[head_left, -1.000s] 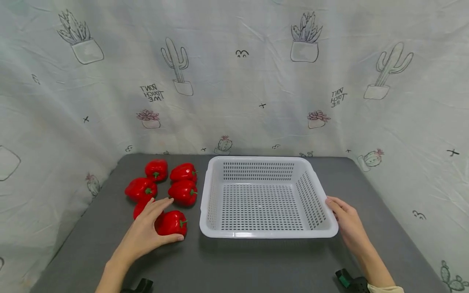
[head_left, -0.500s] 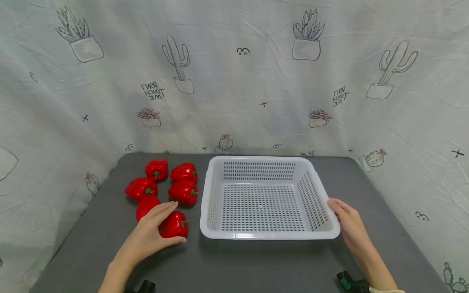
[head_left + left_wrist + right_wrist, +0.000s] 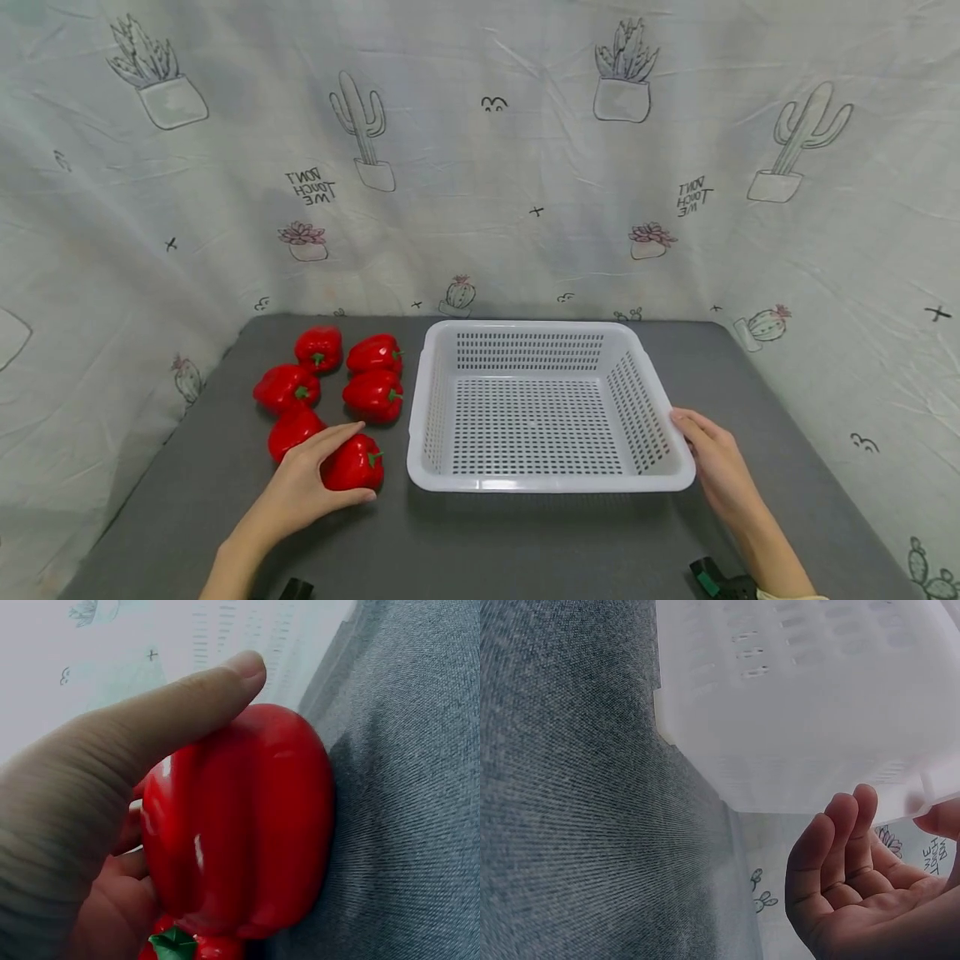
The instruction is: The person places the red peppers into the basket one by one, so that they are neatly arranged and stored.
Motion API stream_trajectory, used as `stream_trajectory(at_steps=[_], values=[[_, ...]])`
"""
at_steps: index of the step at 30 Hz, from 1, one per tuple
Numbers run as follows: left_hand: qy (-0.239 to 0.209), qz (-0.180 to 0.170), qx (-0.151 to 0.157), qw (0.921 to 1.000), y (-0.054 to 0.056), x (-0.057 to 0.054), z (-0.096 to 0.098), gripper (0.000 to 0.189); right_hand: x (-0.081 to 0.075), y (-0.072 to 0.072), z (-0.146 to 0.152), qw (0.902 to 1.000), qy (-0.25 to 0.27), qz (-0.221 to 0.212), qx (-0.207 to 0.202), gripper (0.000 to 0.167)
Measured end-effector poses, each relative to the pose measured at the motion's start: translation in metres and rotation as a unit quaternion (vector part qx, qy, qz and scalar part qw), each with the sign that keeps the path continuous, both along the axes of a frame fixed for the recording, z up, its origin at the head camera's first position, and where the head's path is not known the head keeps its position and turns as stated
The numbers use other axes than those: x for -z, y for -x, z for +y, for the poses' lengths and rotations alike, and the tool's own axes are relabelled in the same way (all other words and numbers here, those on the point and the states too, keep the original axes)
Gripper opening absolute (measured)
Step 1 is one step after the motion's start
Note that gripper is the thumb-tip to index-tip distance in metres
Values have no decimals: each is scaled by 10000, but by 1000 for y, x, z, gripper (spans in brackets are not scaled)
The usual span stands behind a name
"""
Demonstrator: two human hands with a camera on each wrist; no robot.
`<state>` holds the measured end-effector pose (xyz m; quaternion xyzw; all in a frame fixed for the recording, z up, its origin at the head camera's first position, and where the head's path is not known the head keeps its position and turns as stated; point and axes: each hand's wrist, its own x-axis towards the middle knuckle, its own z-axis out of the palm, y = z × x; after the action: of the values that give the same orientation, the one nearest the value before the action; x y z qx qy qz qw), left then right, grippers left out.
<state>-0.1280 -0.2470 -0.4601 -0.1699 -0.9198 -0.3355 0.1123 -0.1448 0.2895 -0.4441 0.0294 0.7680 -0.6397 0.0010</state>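
Note:
In the head view, my left hand (image 3: 303,483) curves round the nearest red bell pepper (image 3: 354,462), thumb at its near side and fingers over its far side. The left wrist view shows the thumb lying along this glossy pepper (image 3: 247,817), which rests on the grey cloth; the other fingers are partly hidden behind it. With thumb and forefinger, my right hand (image 3: 716,458) pinches the right rim of a white perforated plastic basket (image 3: 551,481). In the right wrist view, the other fingers (image 3: 840,840) are half curled outside the basket wall.
Behind the left hand lies another red pepper (image 3: 295,432), partly covered by it. Several more peppers (image 3: 373,396) sit at the back left, beside the basket. A grey cloth (image 3: 525,542) covers the table, and a printed curtain (image 3: 465,150) stands behind it.
My left hand has shifted slightly to the right and closer round the near pepper. The pepper behind it has shifted a little and shows more. My right hand stays at the basket rim.

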Motion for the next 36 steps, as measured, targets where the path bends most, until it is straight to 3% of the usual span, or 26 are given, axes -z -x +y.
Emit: stream_trajectory(at_steps=[9,19,29,36], values=[[5,-146,-130,9998,-5,-1,-3,83,2,3,-2,10000,-86,-21,44,56],[-102,54,-218,9997,-5,-1,-2,82,5,3,-2,9987,-381,-273,176,66],[-328,496,-417,9974,-5,-5,-1,79,4,2,-2,9987,-429,-260,134,67],[-456,1185,-599,9901,0,-13,1,83,5,0,-3,9988,-370,-308,126,70]])
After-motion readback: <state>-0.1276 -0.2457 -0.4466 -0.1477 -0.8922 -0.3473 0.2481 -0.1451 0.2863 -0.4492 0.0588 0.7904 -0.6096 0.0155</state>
